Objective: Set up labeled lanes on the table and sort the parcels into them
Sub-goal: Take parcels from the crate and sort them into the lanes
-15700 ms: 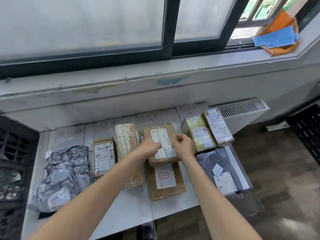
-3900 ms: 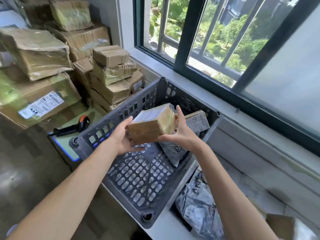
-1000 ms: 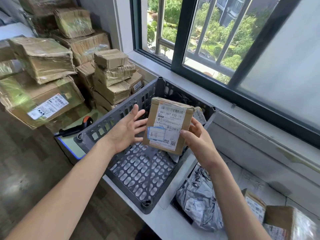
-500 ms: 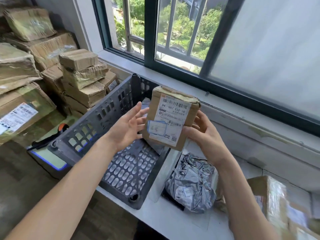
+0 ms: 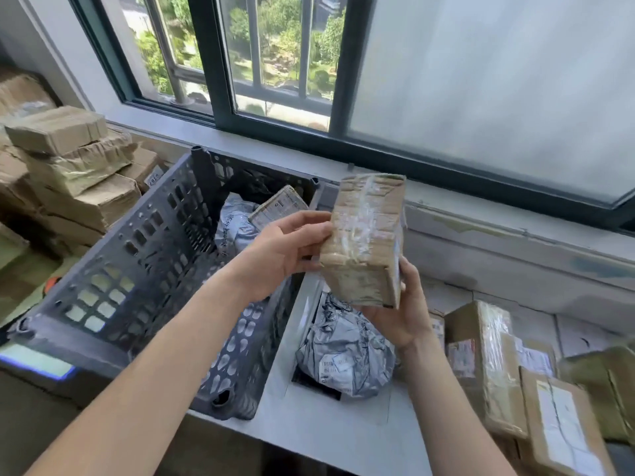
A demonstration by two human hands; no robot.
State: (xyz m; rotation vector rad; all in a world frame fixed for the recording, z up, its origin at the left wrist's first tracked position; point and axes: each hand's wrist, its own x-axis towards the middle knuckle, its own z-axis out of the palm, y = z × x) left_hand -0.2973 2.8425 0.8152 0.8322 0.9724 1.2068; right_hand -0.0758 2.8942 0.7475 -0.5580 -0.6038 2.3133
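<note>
I hold a small brown cardboard parcel (image 5: 366,235) wrapped in clear tape upright in the air, between the grey crate and the table. My left hand (image 5: 285,250) grips its left edge. From below, my right hand (image 5: 400,309) cups its bottom right corner. Its taped plain side faces me and the label is turned away. A grey plastic mailer (image 5: 343,352) lies on the white table (image 5: 343,438) under the parcel. Several brown boxes (image 5: 484,359) lie in rows further right on the table.
The dark grey slotted crate (image 5: 144,269) stands at the table's left end and holds a grey bag (image 5: 233,228) and a labelled box (image 5: 278,206). Stacked cardboard boxes (image 5: 72,173) stand at the left. A window sill and frame run behind.
I have turned the parcel so its label faces away and carried it a little to the right. My view has swung right, showing more of the table.
</note>
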